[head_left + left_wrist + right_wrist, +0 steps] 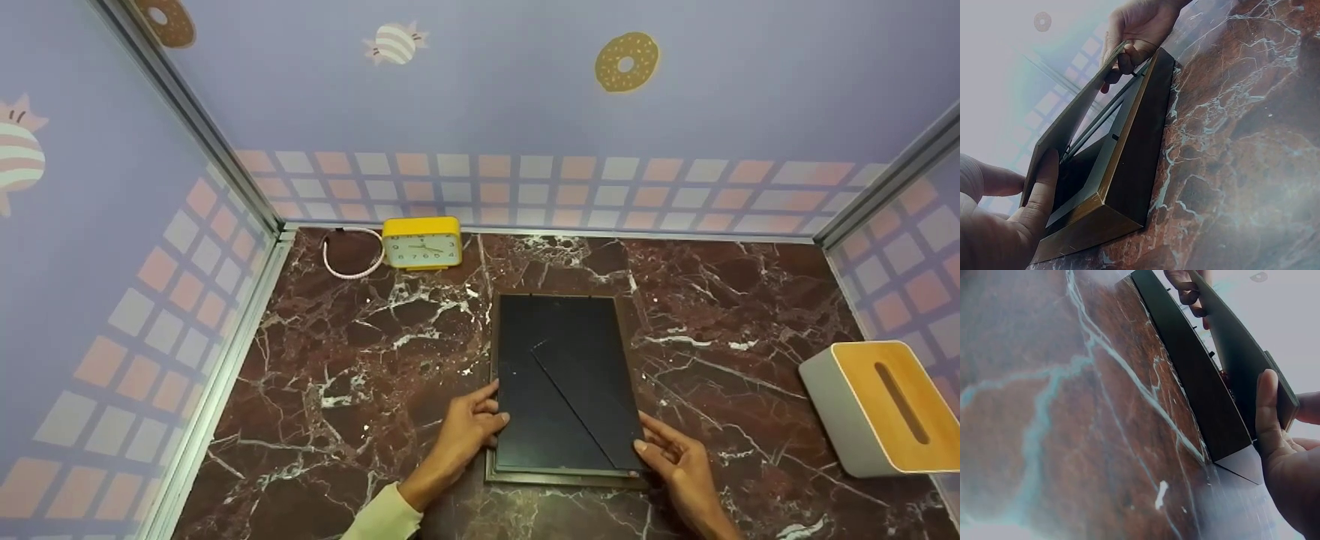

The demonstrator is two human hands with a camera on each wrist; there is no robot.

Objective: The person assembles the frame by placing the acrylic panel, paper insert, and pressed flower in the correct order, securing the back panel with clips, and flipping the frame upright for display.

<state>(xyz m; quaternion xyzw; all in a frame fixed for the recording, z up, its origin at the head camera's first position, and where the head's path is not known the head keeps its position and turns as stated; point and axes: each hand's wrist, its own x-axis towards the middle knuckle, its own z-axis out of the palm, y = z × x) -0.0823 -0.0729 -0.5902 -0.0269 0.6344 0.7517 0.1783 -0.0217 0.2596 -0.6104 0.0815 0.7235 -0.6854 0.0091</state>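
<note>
A black backing panel (562, 382) with a diagonal stand flap is held over a brown wooden picture frame (566, 478) lying on the marbled surface. My left hand (469, 424) pinches the panel's left edge, my right hand (679, 461) its lower right edge. In the left wrist view the panel (1072, 115) is tilted and raised off the frame (1134, 180), with a gap between them. Small dark tabs stand along the frame's inner rim. The right wrist view has my right thumb on the panel (1235, 354), beside the frame's side (1190, 371).
At the back left stands a yellow alarm clock (422, 249), with a thin white hoop (352, 276) beside it. A grey tissue box (877, 409) with an orange slotted top is at the right. Patterned walls (525, 90) enclose the back and both sides of the marbled surface.
</note>
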